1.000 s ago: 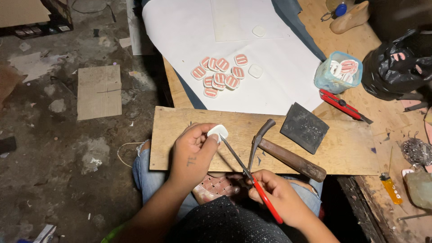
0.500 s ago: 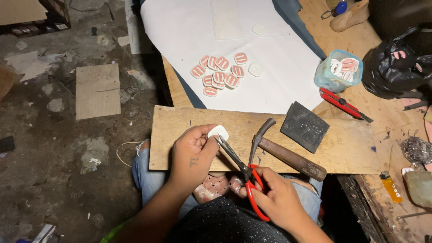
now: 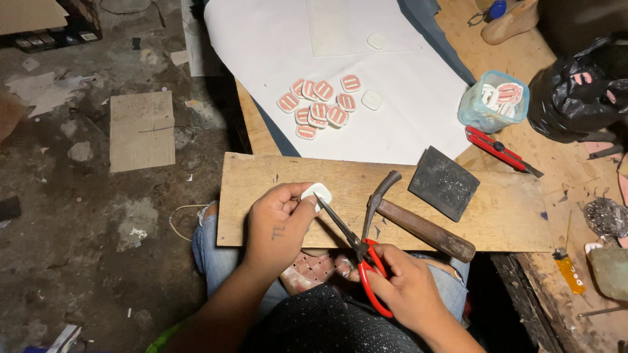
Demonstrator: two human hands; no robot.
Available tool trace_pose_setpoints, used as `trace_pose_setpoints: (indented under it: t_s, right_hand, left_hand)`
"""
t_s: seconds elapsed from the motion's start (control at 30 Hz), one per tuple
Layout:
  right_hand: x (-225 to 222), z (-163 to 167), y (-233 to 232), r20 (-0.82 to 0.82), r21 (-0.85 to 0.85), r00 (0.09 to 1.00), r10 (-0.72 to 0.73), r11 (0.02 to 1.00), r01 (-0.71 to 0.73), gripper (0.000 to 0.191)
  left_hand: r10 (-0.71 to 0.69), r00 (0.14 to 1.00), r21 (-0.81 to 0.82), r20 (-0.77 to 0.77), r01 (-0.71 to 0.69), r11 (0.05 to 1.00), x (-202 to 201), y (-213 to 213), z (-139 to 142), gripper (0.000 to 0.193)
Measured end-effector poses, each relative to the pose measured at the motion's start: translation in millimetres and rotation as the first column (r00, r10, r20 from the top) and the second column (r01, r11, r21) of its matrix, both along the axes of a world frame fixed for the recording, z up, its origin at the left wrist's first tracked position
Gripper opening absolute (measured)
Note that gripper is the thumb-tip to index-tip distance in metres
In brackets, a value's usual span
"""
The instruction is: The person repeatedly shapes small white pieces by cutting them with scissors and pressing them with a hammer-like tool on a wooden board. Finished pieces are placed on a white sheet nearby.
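Since half a second ago the scissors [image 3: 356,252] have barely shifted, their blades now closing in on the white piece [image 3: 316,193], the tips touching its lower edge; the right hand [image 3: 405,287] has settled lower on the red handles.

The left hand [image 3: 278,222] is curled, thumb and fingers pinching the white piece just above the near edge of the board [image 3: 510,216]; the right hand is closed through the scissor loops, holding them with the blades pointing up and left, nearly together.

The board lies across the person's lap; a hammer [image 3: 418,222] rests on it just right of the scissors, its head near the blades, its wooden handle running down to the right; a dark pad [image 3: 443,182] sits beyond the hammer.

Past the board a white sheet [image 3: 261,46] carries a cluster of red-and-white pieces [image 3: 318,108] and two plain white ones; to the right stand a blue tub [image 3: 490,104] holding more pieces, a red cutter [image 3: 500,150] and a black bag [image 3: 575,91]; a yellow lighter [image 3: 568,269] lies at the table's near corner.
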State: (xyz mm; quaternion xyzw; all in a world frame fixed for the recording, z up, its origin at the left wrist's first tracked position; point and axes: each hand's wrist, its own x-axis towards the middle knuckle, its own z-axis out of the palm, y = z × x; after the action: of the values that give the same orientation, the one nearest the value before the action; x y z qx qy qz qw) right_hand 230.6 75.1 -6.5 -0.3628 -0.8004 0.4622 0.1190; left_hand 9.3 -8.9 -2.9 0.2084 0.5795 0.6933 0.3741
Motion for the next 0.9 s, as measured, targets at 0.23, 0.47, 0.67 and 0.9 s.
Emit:
trace_pose_setpoints:
  t_s: [0.23,0.47,0.67,0.9]
  right_hand:
    - [-7,12,1,0.119,0.126,0.993,0.017,0.991,-0.032,0.040]
    - [-8,21,-1,0.114,0.031,0.993,0.011,0.999,-0.015,0.038]
    - [-3,13,-1,0.113,0.120,0.994,0.003,0.993,-0.016,0.040]
    - [1,5,5,0.076,0.326,0.996,0.052,0.943,-0.074,0.038]
  left_hand:
    - [0.033,0.999,0.071,0.028,-0.035,0.997,2,2,-13,0.020]
    - [-0.005,0.992,0.049,0.127,-0.002,0.999,1,7,-22,0.016]
    - [0.038,0.992,0.000,0.122,-0.038,0.999,3,5,-20,0.016]
    - [0.036,0.989,-0.084,0.142,-0.024,0.996,-2,5,-18,0.017]
